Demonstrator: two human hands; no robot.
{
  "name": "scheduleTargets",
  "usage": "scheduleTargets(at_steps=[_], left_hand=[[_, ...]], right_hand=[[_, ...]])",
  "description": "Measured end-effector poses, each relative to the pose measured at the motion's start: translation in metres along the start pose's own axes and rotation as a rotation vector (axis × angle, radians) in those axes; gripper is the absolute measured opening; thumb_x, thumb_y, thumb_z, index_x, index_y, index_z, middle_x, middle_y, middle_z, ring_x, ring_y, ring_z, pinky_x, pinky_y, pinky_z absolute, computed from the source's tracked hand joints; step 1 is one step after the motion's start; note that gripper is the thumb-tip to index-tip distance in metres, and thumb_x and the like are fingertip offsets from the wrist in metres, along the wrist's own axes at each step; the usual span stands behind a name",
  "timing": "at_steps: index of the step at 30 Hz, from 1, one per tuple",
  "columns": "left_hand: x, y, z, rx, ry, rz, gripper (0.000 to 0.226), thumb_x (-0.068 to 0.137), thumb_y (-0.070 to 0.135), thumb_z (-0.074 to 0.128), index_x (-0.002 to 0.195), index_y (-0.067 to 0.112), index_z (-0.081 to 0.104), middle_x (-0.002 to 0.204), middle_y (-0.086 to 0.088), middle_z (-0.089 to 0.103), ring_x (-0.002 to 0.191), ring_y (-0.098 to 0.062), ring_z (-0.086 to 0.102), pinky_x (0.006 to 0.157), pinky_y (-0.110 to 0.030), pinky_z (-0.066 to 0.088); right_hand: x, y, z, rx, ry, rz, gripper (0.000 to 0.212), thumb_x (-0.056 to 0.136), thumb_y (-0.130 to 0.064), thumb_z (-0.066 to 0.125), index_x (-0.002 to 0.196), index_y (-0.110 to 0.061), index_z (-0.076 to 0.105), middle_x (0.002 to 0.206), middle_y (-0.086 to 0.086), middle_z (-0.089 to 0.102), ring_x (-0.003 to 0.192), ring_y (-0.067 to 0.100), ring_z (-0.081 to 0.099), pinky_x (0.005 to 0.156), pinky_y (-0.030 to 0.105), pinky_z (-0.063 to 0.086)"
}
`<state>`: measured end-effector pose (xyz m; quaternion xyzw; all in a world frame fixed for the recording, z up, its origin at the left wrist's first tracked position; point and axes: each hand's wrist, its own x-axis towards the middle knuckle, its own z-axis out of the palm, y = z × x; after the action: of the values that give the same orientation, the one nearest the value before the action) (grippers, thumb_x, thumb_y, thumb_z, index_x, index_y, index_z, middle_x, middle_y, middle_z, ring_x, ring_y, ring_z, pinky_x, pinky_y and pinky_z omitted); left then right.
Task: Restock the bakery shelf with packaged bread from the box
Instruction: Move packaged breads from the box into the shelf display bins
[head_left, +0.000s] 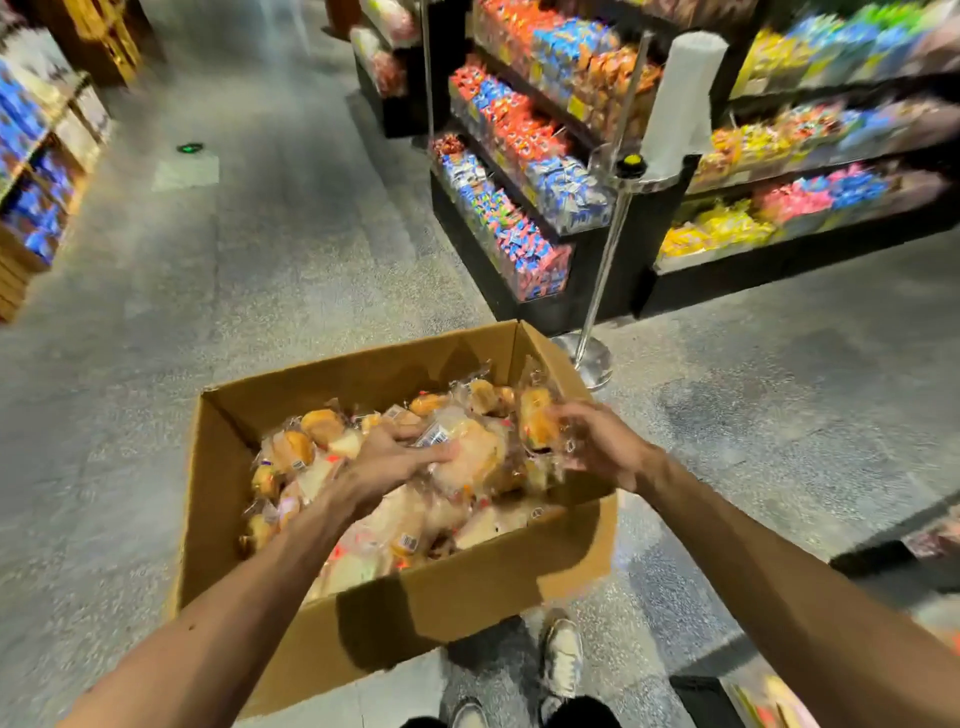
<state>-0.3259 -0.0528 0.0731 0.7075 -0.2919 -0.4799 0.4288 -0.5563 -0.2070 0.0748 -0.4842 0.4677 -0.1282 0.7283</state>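
An open cardboard box (452, 597) stands on the floor in front of me, filled with several clear-wrapped buns and bread slices. My left hand (395, 457) reaches into the middle of the box, its fingers curled round a large wrapped round loaf (475, 457). My right hand (597, 441) is at the box's right wall and pinches a small wrapped bun (537, 423) by its plastic. The frame is motion-blurred, so finger detail is soft.
A dark tiered shelf of colourful snack packs (524, 208) stands beyond the box, with more shelves (810, 156) to the right. A metal stanchion pole (605, 260) with a round base stands by the box's far right corner. My shoes (563, 660) are just behind the box.
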Motion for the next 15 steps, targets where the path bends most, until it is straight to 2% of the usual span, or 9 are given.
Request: scheduleTargets(at_steps=[2,3,4,6,7,9,11,13,15], left_hand=[[-0.015,0.034,0.012,-0.029,-0.048,0.055,0.015,0.078,0.007,0.081,0.091,0.007,0.074,0.088,-0.009,0.077,0.062,-0.003,0.070,0.050,-0.015,0.051],[-0.022,0.051,0.020,-0.036,-0.070,0.088,0.013,0.077,0.009,0.081,0.088,0.008,0.074,0.084,-0.006,0.077,0.060,-0.003,0.069,0.050,-0.016,0.052],[-0.027,0.067,0.028,-0.042,-0.083,0.127,0.015,0.076,0.012,0.083,0.088,0.009,0.073,0.082,-0.005,0.077,0.060,-0.005,0.069,0.050,-0.018,0.053],[-0.036,0.095,0.048,-0.053,-0.128,0.188,0.020,0.073,0.015,0.084,0.089,0.010,0.072,0.076,-0.001,0.076,0.060,-0.008,0.070,0.049,-0.021,0.053],[-0.040,0.108,0.060,-0.058,-0.156,0.208,0.020,0.074,0.014,0.083,0.089,0.010,0.071,0.071,0.001,0.075,0.058,-0.008,0.069,0.047,-0.020,0.051],[-0.054,0.133,0.086,-0.072,-0.213,0.246,0.020,0.077,0.013,0.081,0.092,0.006,0.070,0.067,0.000,0.074,0.055,-0.010,0.069,0.045,-0.020,0.050],[-0.068,0.153,0.117,-0.073,-0.280,0.268,0.032,0.071,0.022,0.084,0.096,0.004,0.072,0.077,-0.007,0.076,0.063,-0.014,0.071,0.051,-0.023,0.054],[-0.084,0.170,0.150,-0.065,-0.354,0.298,0.052,0.057,0.037,0.090,0.096,0.006,0.075,0.090,-0.012,0.077,0.075,-0.020,0.072,0.067,-0.031,0.058],[-0.104,0.184,0.188,-0.038,-0.440,0.325,0.062,0.046,0.048,0.094,0.091,0.009,0.077,0.093,-0.014,0.076,0.083,-0.025,0.071,0.080,-0.040,0.056]], right_hand=[[-0.032,-0.011,-0.011,0.146,-0.007,-0.052,0.054,0.077,-0.036,0.075,0.124,-0.014,0.060,0.117,0.016,0.062,0.092,0.027,0.057,0.068,0.033,0.048],[-0.046,-0.015,-0.019,0.218,0.000,-0.073,0.055,0.076,-0.035,0.075,0.124,-0.012,0.060,0.115,0.017,0.060,0.094,0.030,0.054,0.067,0.033,0.045],[-0.060,-0.020,-0.029,0.268,0.005,-0.095,0.064,0.069,-0.036,0.079,0.124,-0.010,0.059,0.116,0.019,0.057,0.095,0.031,0.051,0.066,0.033,0.042],[-0.091,-0.032,-0.048,0.331,0.012,-0.154,0.081,0.051,-0.038,0.088,0.119,-0.009,0.055,0.114,0.020,0.048,0.087,0.030,0.048,0.063,0.032,0.037],[-0.108,-0.037,-0.058,0.366,0.029,-0.194,0.082,0.046,-0.037,0.089,0.116,-0.012,0.053,0.113,0.019,0.044,0.081,0.029,0.048,0.063,0.032,0.035],[-0.147,-0.046,-0.075,0.415,0.078,-0.269,0.071,0.055,-0.034,0.081,0.116,-0.014,0.051,0.116,0.022,0.047,0.088,0.035,0.056,0.063,0.032,0.041],[-0.190,-0.050,-0.092,0.469,0.123,-0.330,0.052,0.073,-0.031,0.064,0.119,-0.009,0.051,0.122,0.024,0.054,0.105,0.041,0.058,0.060,0.032,0.052],[-0.231,-0.047,-0.114,0.502,0.156,-0.390,0.047,0.080,-0.031,0.053,0.119,-0.005,0.056,0.120,0.023,0.060,0.103,0.037,0.061,0.059,0.031,0.053],[-0.276,-0.040,-0.133,0.512,0.182,-0.459,0.049,0.081,-0.037,0.052,0.117,-0.005,0.061,0.116,0.020,0.065,0.096,0.033,0.063,0.066,0.032,0.051]])
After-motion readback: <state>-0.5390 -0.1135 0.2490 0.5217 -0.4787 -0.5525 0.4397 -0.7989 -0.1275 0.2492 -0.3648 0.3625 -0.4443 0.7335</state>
